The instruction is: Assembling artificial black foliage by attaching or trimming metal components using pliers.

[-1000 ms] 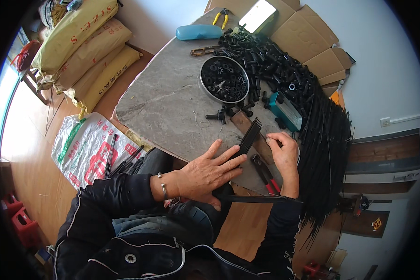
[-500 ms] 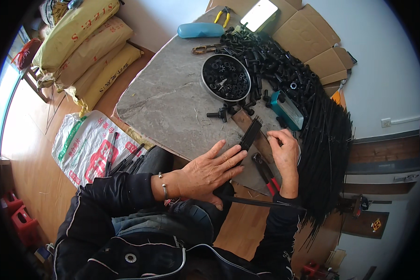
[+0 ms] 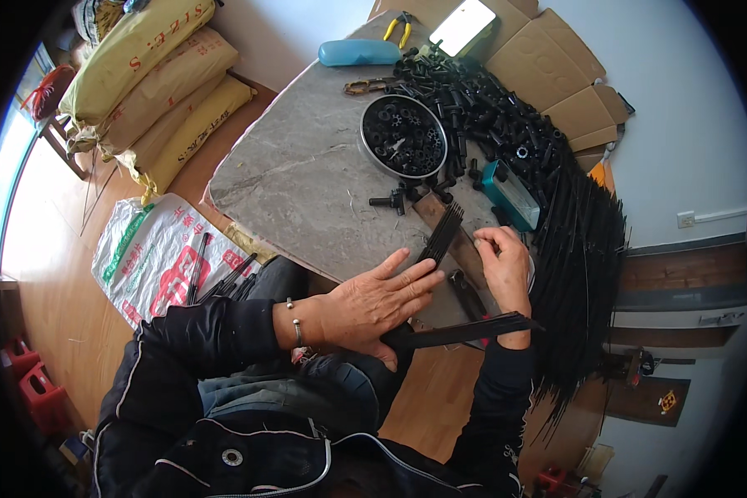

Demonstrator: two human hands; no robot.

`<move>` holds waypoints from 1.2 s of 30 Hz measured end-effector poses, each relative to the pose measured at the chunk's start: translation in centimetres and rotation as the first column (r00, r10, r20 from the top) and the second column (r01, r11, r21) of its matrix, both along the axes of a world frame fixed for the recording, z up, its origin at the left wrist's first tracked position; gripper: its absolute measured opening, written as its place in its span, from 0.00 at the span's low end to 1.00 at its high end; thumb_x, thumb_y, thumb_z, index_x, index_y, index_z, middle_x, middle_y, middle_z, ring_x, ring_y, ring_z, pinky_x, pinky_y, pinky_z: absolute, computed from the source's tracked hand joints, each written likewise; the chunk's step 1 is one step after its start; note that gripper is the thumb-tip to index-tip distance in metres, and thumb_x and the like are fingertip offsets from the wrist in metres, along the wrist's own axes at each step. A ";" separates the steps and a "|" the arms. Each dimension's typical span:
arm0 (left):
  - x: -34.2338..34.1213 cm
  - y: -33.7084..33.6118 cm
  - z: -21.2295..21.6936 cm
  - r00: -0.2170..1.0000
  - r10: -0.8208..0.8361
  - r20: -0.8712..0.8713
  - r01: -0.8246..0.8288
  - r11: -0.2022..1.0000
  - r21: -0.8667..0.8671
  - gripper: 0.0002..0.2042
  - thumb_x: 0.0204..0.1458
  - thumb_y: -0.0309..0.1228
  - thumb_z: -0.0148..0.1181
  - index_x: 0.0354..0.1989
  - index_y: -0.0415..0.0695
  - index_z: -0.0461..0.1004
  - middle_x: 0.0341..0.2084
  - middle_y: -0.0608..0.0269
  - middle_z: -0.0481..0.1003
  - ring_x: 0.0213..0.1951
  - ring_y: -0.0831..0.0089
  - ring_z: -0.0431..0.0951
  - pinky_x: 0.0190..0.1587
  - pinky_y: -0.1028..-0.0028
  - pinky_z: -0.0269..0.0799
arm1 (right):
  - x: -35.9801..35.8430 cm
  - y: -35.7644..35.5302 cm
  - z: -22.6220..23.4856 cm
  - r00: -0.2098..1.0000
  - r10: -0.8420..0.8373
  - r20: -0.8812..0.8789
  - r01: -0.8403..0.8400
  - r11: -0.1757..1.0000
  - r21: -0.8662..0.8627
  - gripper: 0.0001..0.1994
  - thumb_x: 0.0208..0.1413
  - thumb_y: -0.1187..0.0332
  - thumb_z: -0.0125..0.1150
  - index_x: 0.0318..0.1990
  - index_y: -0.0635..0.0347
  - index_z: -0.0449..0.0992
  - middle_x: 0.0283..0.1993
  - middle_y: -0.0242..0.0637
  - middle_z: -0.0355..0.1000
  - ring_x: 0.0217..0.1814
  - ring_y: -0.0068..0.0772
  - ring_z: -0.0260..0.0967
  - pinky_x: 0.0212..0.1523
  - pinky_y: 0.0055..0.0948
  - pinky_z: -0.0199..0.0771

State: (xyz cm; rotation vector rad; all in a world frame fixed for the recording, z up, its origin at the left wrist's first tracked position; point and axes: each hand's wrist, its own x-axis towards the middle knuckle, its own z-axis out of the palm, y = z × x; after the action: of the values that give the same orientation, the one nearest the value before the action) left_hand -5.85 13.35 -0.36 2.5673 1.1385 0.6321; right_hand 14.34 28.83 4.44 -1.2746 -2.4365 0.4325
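Note:
My left hand (image 3: 373, 309) lies over a bundle of thin black rods (image 3: 445, 234), its long fingers nearly straight and its thumb spread low on the near side. The bundle's upper ends stick out beyond the fingertips, over a strip of wood (image 3: 471, 264). From under the palm a second fan of black rods (image 3: 465, 334) stretches right, crossing above my right wrist. Right of the wood, my right hand (image 3: 506, 264) is closed in a pinch; whatever is between its fingertips is too small to name. Between the hands lie red-handled pliers (image 3: 466, 295), partly covered by the fan.
A round tin of small black rings (image 3: 402, 97) stands on the grey table (image 3: 282, 158). Behind it are a heap of black plastic fittings (image 3: 490, 124), a teal box (image 3: 510, 197), a blue case (image 3: 358, 53) and yellow-handled pliers (image 3: 402, 29). Long black rods (image 3: 577, 274) hang at the right edge.
The lower fan of rods has spread wider and swung upward across my right wrist. My left hand has shifted slightly right; my right hand stays nearly still, pinched.

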 end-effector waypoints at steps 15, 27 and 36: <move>-0.1 0.3 -1.0 0.992 -0.048 0.115 0.046 0.999 0.018 0.49 0.36 0.59 0.65 0.59 0.30 0.61 0.67 0.40 0.48 0.70 0.48 0.43 0.69 0.55 0.42 | -0.1 1.2 0.2 0.985 0.107 0.133 -0.132 0.973 0.192 0.06 0.49 0.75 0.59 0.34 0.62 0.79 0.31 0.38 0.73 0.32 0.37 0.72 0.36 0.29 0.69; -0.3 0.7 -1.3 0.990 -0.086 0.112 0.077 0.994 0.077 0.47 0.36 0.58 0.64 0.57 0.28 0.63 0.66 0.39 0.51 0.69 0.45 0.46 0.69 0.53 0.43 | -0.3 0.8 -0.3 0.999 0.041 -0.004 -0.041 0.999 -0.027 0.06 0.49 0.73 0.59 0.35 0.61 0.78 0.34 0.40 0.75 0.36 0.47 0.72 0.38 0.37 0.68; -0.3 0.9 -1.7 0.981 -0.148 0.124 0.134 0.985 0.112 0.47 0.37 0.58 0.63 0.57 0.28 0.64 0.65 0.39 0.54 0.69 0.44 0.48 0.68 0.52 0.45 | 0.4 1.2 -0.9 0.993 0.077 -0.087 -0.073 0.996 0.050 0.05 0.49 0.75 0.59 0.34 0.60 0.79 0.32 0.39 0.74 0.35 0.46 0.72 0.38 0.37 0.68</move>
State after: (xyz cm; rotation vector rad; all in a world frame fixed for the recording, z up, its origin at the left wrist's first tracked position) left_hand -6.15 14.30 -2.09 2.6183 0.8942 0.8316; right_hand 14.78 30.04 3.58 -1.1236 -2.4113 0.4405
